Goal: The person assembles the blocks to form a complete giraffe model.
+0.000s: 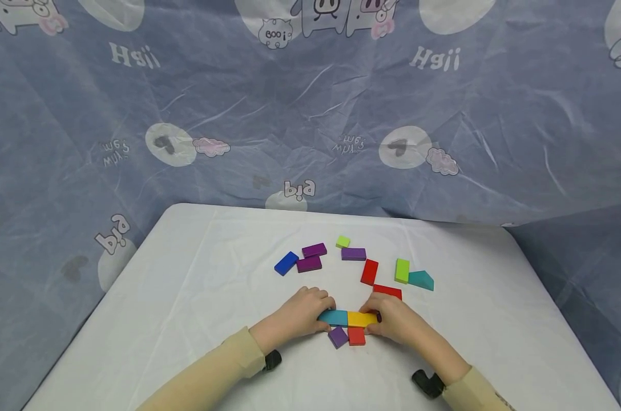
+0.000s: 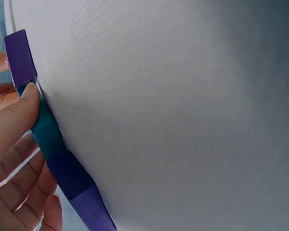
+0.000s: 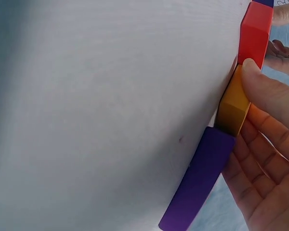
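My left hand [image 1: 304, 311] pinches a teal block [image 1: 333, 318] between thumb and fingers. Its end meets that of a yellow block [image 1: 361, 319], which my right hand [image 1: 396, 318] grips from the other side. Just in front of this pair lie a turned purple block [image 1: 338, 337] and a red block [image 1: 357, 337]. In the left wrist view, the thumb presses the teal block [image 2: 48, 132]; beyond it follow a dark blue block [image 2: 71, 174] and a violet one [image 2: 93, 210]. The right wrist view has a long purple block [image 3: 197, 180] beside the yellow block [image 3: 233, 103].
Behind the hands lie a blue block [image 1: 286, 263], two plum blocks [image 1: 309, 264], a purple block [image 1: 354, 254] and a small lime block [image 1: 343, 242]. Red blocks [image 1: 369, 272], a lime block [image 1: 402, 270] and a teal wedge [image 1: 421, 280] are farther right. A patterned curtain [image 1: 269, 114] hangs behind the table.
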Action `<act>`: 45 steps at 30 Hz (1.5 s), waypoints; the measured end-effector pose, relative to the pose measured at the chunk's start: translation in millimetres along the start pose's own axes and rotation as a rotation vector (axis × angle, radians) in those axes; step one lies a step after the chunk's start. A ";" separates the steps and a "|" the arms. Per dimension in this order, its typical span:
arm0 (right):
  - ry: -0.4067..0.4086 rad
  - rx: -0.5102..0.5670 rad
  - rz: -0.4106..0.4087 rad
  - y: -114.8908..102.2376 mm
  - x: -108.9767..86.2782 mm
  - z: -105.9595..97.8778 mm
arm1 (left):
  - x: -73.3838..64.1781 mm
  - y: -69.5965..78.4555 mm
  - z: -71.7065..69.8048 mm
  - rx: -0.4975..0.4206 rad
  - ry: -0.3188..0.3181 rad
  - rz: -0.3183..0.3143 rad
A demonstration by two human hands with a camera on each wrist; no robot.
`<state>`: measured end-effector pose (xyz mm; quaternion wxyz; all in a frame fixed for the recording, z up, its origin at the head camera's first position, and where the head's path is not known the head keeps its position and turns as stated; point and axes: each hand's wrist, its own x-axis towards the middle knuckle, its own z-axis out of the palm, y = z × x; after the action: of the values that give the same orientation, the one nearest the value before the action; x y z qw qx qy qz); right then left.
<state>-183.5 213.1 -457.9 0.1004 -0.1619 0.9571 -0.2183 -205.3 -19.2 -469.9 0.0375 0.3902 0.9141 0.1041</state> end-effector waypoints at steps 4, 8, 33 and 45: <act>0.013 -0.018 -0.023 0.7 -0.6 -0.2 | 0.2 -0.6 -0.6 -0.004 0.003 -0.005; 0.015 -0.018 -0.035 1.3 -1.6 -0.4 | 0.0 -2.0 -1.1 -0.034 -0.012 -0.015; 0.006 0.030 -0.082 7.1 -10.3 -2.2 | 38.1 -67.5 -11.5 -0.022 0.204 -0.339; 0.007 0.019 -0.068 7.7 -7.6 -0.1 | 42.2 -51.5 -15.5 -0.096 0.178 -0.303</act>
<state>-178.5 222.4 -460.3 0.0911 -0.1924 0.9493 -0.2314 -273.2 -26.0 -465.6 -0.0095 0.2351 0.9561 0.1750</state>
